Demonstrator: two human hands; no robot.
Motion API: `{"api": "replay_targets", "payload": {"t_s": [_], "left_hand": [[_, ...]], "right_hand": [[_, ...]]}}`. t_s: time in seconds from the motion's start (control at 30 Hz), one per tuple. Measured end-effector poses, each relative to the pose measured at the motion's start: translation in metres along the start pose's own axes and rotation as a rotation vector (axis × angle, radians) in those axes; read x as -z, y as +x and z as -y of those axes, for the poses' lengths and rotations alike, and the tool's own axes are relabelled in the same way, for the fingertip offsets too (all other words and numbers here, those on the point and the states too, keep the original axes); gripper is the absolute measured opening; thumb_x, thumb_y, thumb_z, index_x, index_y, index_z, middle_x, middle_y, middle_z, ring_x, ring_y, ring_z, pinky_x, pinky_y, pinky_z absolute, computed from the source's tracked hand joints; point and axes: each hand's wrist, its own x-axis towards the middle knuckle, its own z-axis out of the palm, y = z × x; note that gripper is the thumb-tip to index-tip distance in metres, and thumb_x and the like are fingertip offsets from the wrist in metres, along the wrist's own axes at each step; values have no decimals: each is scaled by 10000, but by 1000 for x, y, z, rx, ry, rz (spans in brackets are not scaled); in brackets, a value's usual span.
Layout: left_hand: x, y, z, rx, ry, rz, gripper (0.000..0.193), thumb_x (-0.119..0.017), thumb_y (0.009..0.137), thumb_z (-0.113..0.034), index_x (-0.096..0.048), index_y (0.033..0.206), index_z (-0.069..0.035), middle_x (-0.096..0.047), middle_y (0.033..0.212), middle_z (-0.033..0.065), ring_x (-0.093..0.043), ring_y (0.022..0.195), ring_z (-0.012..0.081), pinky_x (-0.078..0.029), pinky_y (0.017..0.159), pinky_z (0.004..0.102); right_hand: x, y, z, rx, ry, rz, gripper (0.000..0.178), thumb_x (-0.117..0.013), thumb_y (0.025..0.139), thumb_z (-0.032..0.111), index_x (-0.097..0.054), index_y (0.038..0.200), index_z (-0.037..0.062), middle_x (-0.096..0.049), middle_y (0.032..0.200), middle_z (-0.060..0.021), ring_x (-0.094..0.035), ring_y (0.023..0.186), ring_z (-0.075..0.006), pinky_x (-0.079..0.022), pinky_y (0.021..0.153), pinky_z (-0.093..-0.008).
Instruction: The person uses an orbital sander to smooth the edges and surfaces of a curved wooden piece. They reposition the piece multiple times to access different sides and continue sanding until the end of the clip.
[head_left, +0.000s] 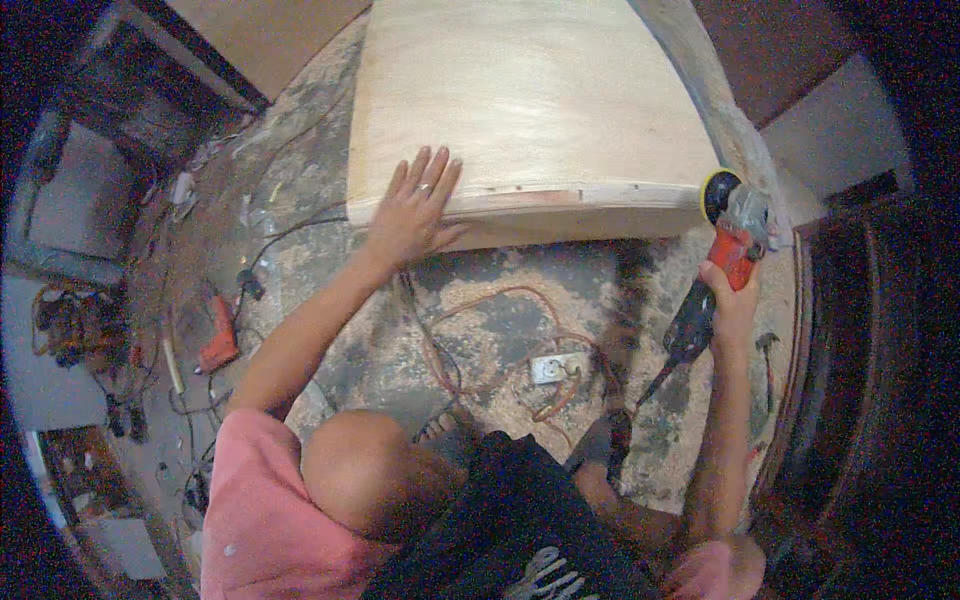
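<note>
The right hand (737, 305) grips a red-black grinder (736, 255) beside the near right corner of the wooden panel (530, 110). Its long axis is slanted, the disc end pointing far and slightly right. The left hand (412, 215) lies flat, fingers a little spread, at the near left corner.

The single view comes from the left one of two head-worn fisheye cameras, facing steeply down, close above the left hand (413, 214) and right hand (736, 300), the floor (485, 272) farther below; straight edges bend rimward.
</note>
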Motion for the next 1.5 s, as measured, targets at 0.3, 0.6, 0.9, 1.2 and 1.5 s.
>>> {"api": "replay_targets", "payload": {"t_s": [0.3, 0.6, 0.9, 1.2, 1.5], "left_hand": [[-25, -46, 2, -149, -2, -45, 1007, -777, 821, -306, -238, 1635, -57, -236, 1705, 165, -243, 1576, 318, -252, 1268, 515], [97, -57, 38, 645, 40, 946, 681, -674, 934, -499, -632, 1307, 69, -637, 1338, 296, -605, 1295, 398, -468, 1105, 512], [37, -85, -145, 401, -1163, 399, 824, -645, 978, -557, -446, 1520, 31, -594, 1420, 252, -561, 1344, 361, -410, 1156, 443], [-3, 1, -232, 606, -1508, 83, 527, -735, 934, -442, -652, 1200, 6, -735, 1038, 110, -697, 973, 182, -560, 849, 377], [-2, 59, -287, 517, -1364, 272, 677, -774, 849, -556, -643, 1229, -12, -735, 1116, 220, -721, 1062, 354, -560, 918, 450]], "right_hand": [[79, 31, 58, 165, -520, 239, 832, -803, 776, 199, -401, 1484, 25, -568, 1337, -122, -571, 1219, -247, -435, 1084, -393], [-22, -44, 7, 189, -75, 430, 1068, -806, 725, 67, -222, 1618, 17, -485, 1494, -230, -541, 1347, -345, -424, 1150, -445], [-140, -85, 34, 109, -17, 694, 1088, -809, 756, 186, -187, 1647, 133, -672, 1286, -224, -677, 1151, -428, -544, 977, -487], [-118, -84, -6, 39, 171, 495, 1019, -761, 800, 106, -187, 1642, 79, -680, 1228, -199, -689, 1110, -344, -541, 984, -435], [-57, -57, -35, 42, 144, 305, 890, -787, 820, 114, -301, 1560, 23, -607, 1320, -182, -618, 1194, -295, -503, 1035, -420]]}}
